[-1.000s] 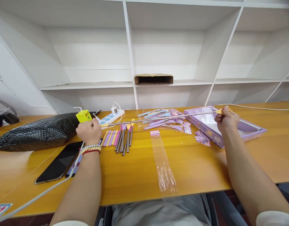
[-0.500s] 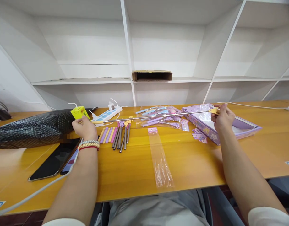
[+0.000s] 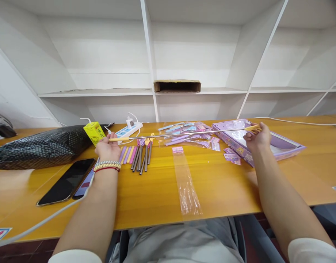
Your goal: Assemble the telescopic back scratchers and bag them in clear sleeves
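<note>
While both arms reach out over the wooden table [image 3: 222,190], the person has a long back scratcher [image 3: 184,134] stretched nearly level between them, up off the tabletop. Left hand [image 3: 106,147] has its fingers curled on the yellow handle end, though honestly can't tell how tight that is. Right hand [image 3: 258,139] has fingers clamped around the other end, right at the little yellow claw head, which pokes out of the grip.

Under the handle side there's a row of colored handles [image 3: 127,155] next to some metal rods [image 3: 142,157] with claw tops. A clear plastic sleeve [image 3: 186,182] lies flat mid-table, with a pile of bagged pieces [image 3: 190,128] behind it. The purple box [image 3: 244,155] sits by the right hand, and a yellow carton [image 3: 94,132] is just beside the left.
</note>
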A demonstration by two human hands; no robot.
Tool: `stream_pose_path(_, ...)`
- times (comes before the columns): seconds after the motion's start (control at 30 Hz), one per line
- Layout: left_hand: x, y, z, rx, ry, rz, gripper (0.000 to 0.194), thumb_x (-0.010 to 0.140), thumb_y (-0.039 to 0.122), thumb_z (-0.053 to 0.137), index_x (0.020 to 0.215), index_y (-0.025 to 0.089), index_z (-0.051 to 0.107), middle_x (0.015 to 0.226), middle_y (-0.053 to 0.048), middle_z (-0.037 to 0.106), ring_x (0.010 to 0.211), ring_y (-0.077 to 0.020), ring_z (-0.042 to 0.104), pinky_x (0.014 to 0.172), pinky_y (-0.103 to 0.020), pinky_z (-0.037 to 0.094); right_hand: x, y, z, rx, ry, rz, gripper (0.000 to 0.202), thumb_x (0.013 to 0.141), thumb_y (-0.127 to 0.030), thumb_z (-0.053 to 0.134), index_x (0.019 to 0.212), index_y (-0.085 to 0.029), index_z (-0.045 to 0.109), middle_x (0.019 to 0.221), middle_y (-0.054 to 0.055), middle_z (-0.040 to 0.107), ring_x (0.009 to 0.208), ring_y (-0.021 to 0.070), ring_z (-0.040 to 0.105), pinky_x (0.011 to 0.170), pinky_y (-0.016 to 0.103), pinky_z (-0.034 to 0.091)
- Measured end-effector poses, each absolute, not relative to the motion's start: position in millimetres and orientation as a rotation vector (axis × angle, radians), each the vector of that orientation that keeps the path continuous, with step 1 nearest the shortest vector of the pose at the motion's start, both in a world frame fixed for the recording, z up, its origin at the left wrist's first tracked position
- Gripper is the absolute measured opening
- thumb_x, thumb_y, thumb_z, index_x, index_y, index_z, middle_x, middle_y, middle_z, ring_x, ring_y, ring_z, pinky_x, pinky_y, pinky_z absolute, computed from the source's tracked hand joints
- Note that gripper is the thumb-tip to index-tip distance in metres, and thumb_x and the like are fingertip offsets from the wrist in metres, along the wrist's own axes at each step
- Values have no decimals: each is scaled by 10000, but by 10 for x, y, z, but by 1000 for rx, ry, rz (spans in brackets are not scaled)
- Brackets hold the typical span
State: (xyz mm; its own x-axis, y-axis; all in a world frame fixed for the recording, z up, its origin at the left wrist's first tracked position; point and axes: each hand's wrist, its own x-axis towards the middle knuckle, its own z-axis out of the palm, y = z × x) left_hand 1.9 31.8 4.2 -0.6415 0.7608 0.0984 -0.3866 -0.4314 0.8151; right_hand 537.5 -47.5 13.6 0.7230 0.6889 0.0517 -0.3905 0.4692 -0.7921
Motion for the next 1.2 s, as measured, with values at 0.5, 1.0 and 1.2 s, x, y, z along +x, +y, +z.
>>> stream_pose_path(0.5, 235, 177, 43, 762, 806, 1973, 407, 798, 591, 267, 707, 218, 403, 892, -119, 633, 888, -220, 633, 730, -387, 519, 5591, -491, 39, -372, -105, 710, 188, 755, -168, 302, 700, -159, 481, 828, 110, 561, 603, 111, 542, 420, 204, 347)
stream_pose_path(1.0, 231, 163, 56, 724, 784, 2055, 422, 840, 491, 117, 581, 232, 325, 443, 8, 310, 475, -140, 432, 553, -315, 427, 5517, -564, 84, -185, -160, 756, 234, 713, -205, 344, 784, -140, 557, 491, -53, 317, 360, 78, 303, 404, 227, 205)
stream_pose_path(1.2, 225, 205, 27, 645, 686, 2088, 311, 812, 422, 251, 627, 230, 412, 493, -13, 415, 504, -147, 488, 597, -327, 455, 5556, -564, 82, -342, -208, 748, 202, 784, -203, 357, 829, -160, 549, 612, -10, 472, 478, 106, 484, 427, 216, 260)
